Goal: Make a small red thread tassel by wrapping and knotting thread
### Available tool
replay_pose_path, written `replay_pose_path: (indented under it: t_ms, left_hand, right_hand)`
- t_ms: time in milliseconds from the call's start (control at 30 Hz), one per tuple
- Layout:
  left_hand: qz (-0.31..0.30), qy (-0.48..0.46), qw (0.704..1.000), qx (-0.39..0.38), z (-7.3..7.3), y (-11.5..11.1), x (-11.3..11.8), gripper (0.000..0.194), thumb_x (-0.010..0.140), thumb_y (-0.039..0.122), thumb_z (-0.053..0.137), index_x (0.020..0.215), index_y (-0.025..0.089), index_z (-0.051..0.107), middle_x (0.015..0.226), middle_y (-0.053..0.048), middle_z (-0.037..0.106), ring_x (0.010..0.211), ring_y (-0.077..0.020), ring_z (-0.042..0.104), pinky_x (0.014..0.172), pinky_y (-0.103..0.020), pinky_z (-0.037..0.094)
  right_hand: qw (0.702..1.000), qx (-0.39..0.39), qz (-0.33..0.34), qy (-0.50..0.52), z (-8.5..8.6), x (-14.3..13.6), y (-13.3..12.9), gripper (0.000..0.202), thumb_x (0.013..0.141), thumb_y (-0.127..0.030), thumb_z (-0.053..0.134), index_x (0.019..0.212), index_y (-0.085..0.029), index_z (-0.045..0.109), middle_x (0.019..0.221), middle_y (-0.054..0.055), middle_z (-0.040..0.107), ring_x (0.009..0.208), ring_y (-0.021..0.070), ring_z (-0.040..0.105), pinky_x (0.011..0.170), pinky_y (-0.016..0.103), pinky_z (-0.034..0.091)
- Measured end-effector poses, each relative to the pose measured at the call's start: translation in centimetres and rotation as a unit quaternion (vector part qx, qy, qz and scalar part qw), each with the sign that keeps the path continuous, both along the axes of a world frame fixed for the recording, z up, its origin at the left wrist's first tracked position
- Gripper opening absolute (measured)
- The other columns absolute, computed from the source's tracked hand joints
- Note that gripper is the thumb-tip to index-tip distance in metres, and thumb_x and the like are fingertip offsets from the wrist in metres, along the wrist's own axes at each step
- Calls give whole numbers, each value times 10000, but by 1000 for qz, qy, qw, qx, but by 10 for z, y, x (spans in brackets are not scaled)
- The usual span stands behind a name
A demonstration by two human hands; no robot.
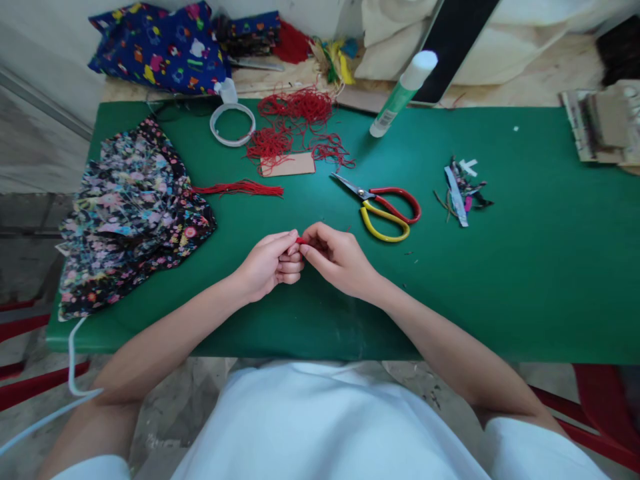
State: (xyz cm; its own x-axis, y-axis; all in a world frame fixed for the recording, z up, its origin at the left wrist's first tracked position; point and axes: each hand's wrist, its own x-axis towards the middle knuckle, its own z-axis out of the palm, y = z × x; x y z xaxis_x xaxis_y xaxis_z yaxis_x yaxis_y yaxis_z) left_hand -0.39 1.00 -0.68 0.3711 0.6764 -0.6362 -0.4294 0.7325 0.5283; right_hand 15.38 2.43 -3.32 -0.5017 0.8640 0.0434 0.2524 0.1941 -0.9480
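Note:
Between my two hands is a small piece of red thread (301,241), mostly hidden by the fingers. My left hand (273,265) is closed, pinching it between thumb and curled fingers. From the other side my right hand (343,259) pinches the same red thread, fingertips touching the left ones. Scissors (383,208) with one red and one yellow handle lie just beyond my right hand. A red tassel (243,189) rests beyond my left hand, its left end at the floral fabric (135,207). Farther back, loose red threads (300,110) are heaped around a cardboard strip (289,165).
A roll of tape (233,125) sits at the back left, near blue patterned fabric (160,50). A glue stick (403,93) stands upright at the back. Fabric scraps (460,191) lie on the green table (530,267), with cardboard pieces (603,127) at the far right.

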Motion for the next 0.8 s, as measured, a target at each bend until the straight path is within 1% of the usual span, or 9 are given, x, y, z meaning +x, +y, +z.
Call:
replay_pose_path:
  t_ms: [100, 200, 300, 400, 567, 700, 800]
  left_hand:
    - [-10, 8, 1000, 7, 0, 0, 1, 433, 999, 223, 385, 573, 153, 402, 488, 81, 279, 360, -22, 196, 364, -127, 207]
    - [-16, 5, 1000, 7, 0, 0, 2, 426, 993, 225, 407, 573, 151, 407, 499, 83, 276, 364, -19, 193, 363, -121, 211]
    - [-13, -15, 1000, -1, 0, 0, 1, 435, 994, 222, 398, 565, 150, 406, 501, 83, 268, 363, -20, 190, 359, -122, 219]
    - [-5, -44, 999, -13, -1, 0, 0, 452, 997, 223, 383, 552, 148, 407, 493, 81, 268, 360, -22, 192, 354, -126, 229]
    - [20, -72, 997, -35, -4, -1, 0, 475, 999, 227, 369, 531, 151, 395, 489, 79, 257, 359, -26, 202, 352, -129, 245]
    - [28, -82, 994, -61, -4, -2, 2, 482, 987, 206, 342, 508, 164, 356, 487, 81, 215, 364, -34, 190, 351, -135, 249]
    - [35, -81, 994, -62, -3, -2, 3, 471, 973, 182, 332, 503, 167, 348, 491, 80, 200, 372, -38, 177, 352, -136, 246]
  right_hand:
    - [1000, 1, -22, 11, -1, -4, -3, 43, 838, -213, 519, 805, -187, 528, 655, -53, 516, 537, 66, 401, 509, 212, 330]
    - [998, -17, -57, 23, -3, -7, -5, 43, 793, -193, 493, 756, -190, 516, 642, -53, 497, 561, 73, 409, 530, 218, 337]
    - [996, -43, -70, 43, -5, -11, -7, 52, 789, -214, 475, 755, -192, 507, 662, -42, 507, 597, 86, 434, 560, 228, 359]
    - [994, -50, -81, 61, -5, -13, -9, 61, 809, -239, 471, 764, -199, 482, 683, -40, 493, 611, 88, 431, 572, 232, 360]
    - [993, -25, -97, 65, -6, -17, -12, 60, 824, -232, 462, 770, -208, 453, 678, -48, 447, 594, 85, 396, 557, 232, 329]
    - [994, -2, -93, 59, -7, -17, -13, 40, 826, -215, 453, 786, -209, 454, 686, -45, 446, 600, 89, 392, 562, 235, 328]
    - [994, 10, -93, 58, -7, -16, -13, 35, 826, -203, 445, 793, -212, 455, 685, -45, 447, 599, 91, 398, 567, 237, 334]
